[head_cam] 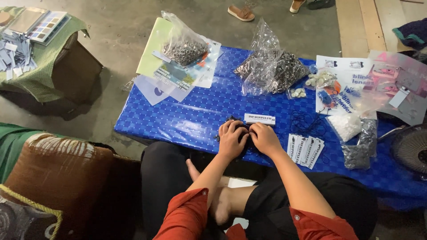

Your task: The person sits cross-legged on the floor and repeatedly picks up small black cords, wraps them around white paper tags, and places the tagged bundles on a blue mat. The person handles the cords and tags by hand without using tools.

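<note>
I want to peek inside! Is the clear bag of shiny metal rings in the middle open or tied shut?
Cannot tell. The clear bag pinches to a point on top, but no knot or opening shows.

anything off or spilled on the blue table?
Nothing spilled. The stack of papers under a clear bag overhangs the table's far-left corner. Both hands, left and right, press on a small dark pile.
</note>
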